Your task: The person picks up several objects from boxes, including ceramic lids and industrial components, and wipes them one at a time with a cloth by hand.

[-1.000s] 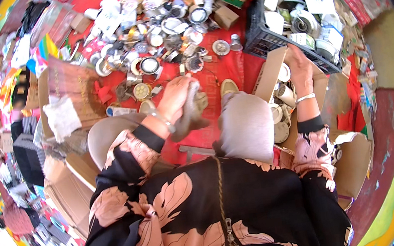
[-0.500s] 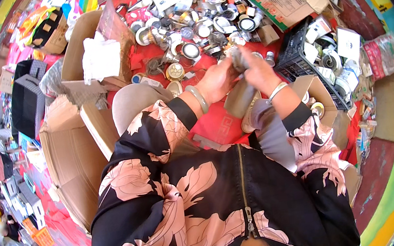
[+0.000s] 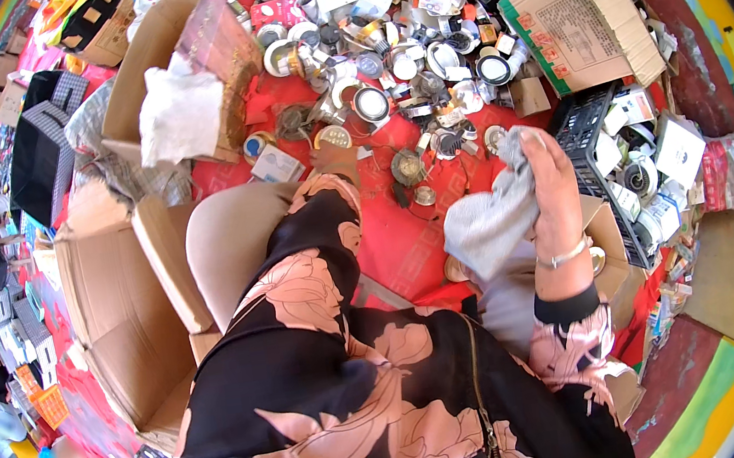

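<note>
My right hand (image 3: 553, 191) is raised over my right knee and shut on a crumpled grey cloth (image 3: 491, 222) that hangs to its left. My left hand (image 3: 335, 159) reaches forward past my floral sleeve to the red mat (image 3: 406, 242), right beside a round metal fitting (image 3: 334, 136). Only its back shows, so I cannot tell whether it grips anything. A heap of round metal lamp fittings (image 3: 406, 66) lies just beyond both hands.
A black plastic crate (image 3: 593, 130) with boxed parts stands to the right. A closed cardboard box (image 3: 584, 10) sits at the far right. Open cardboard boxes (image 3: 117, 299) stand at my left, one holding white wrapping (image 3: 180, 114). Bags lie at the far left.
Both hands were together on the cloth half a second ago. Now the right hand alone holds it, and the left hand has stretched forward to the fittings on the mat.
</note>
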Tool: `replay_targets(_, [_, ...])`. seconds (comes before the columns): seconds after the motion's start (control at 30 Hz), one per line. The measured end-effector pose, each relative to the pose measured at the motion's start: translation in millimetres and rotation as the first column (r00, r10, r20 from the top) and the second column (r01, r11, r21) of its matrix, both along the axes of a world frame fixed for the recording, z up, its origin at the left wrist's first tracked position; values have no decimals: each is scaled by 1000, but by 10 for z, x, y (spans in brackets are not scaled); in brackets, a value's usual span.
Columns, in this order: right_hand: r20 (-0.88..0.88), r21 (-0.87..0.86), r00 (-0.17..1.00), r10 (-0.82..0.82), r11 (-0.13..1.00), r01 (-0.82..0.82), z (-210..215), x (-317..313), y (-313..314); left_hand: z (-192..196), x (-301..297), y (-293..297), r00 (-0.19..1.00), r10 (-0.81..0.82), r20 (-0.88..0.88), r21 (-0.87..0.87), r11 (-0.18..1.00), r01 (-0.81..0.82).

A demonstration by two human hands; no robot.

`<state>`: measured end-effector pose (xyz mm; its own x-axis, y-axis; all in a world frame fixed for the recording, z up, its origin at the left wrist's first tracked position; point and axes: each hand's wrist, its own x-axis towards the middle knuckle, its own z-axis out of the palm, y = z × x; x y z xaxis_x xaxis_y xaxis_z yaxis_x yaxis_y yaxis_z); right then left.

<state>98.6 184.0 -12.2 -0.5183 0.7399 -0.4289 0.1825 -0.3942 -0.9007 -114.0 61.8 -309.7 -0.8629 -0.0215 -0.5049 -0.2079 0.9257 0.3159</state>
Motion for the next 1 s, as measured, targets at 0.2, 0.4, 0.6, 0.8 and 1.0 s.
replay_targets(0.2, [-36, 3, 985, 168, 986, -168, 138, -2, -112, -338, -297, 105, 994, -93, 52, -99, 990, 97])
replay_targets(0.4, [-22, -55, 978, 206, 977, -207, 196, -27, -117, -766, -388, 69, 957, -244, -154, -75, 969, 235])
replay_targets(0.6, [37, 129, 956, 290, 948, -292, 87, -58, -127, -331, -85, 96, 954, 96, -285, 148, 987, -55])
replay_targets(0.8, [-182, -19, 978, 99, 994, -104, 118, -16, 15, 18, 47, 186, 934, 297, -198, 696, 713, -79])
replay_targets(1.0, [-465, -120, 883, 64, 984, -135, 81, 255, 366, 1681, 266, 361, 886, -237, 398, 825, -330, -459])
